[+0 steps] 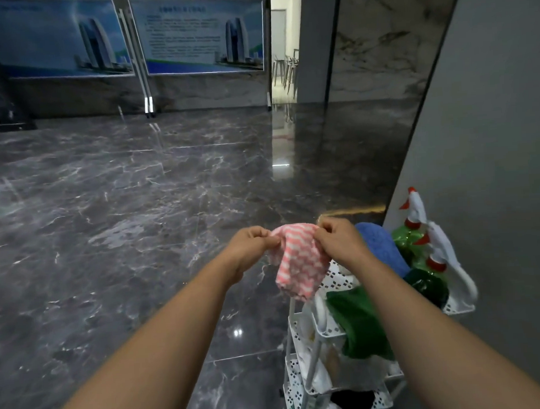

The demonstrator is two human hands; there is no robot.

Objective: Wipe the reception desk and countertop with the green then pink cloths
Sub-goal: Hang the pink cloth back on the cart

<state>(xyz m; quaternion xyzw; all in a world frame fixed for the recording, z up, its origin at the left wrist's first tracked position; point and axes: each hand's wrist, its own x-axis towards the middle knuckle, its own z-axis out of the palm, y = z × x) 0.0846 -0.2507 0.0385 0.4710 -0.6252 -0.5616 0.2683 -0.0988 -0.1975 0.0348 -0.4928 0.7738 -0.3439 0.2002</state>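
— Gripping anything out front?
— Pinching the pink cloth (297,265) along its top edge: left grip (252,246) on the left corner, right grip (339,241) on the right, both closing tightly on the fabric.
— Hanging free, or resting on something?
— Hanging free, drooping bunched between the two grips, showing pink and white stripes, up in the air over the near left corner of the cart (337,280).
— And lying where, the green cloth (359,324)?
— Lying crumpled on the cart's top tier, just under the right forearm, apart from the pink one.
— Sharing the tier with anything?
— Sitting near a blue cloth (380,248) at the far end, with two spray bottles (415,228) standing upright along the right side, close to the grey wall (493,130).
— Standing on what, the cart?
— Standing on the glossy dark marble floor (106,213), facing two posters (203,32) and an open doorway (282,47) at the far end.
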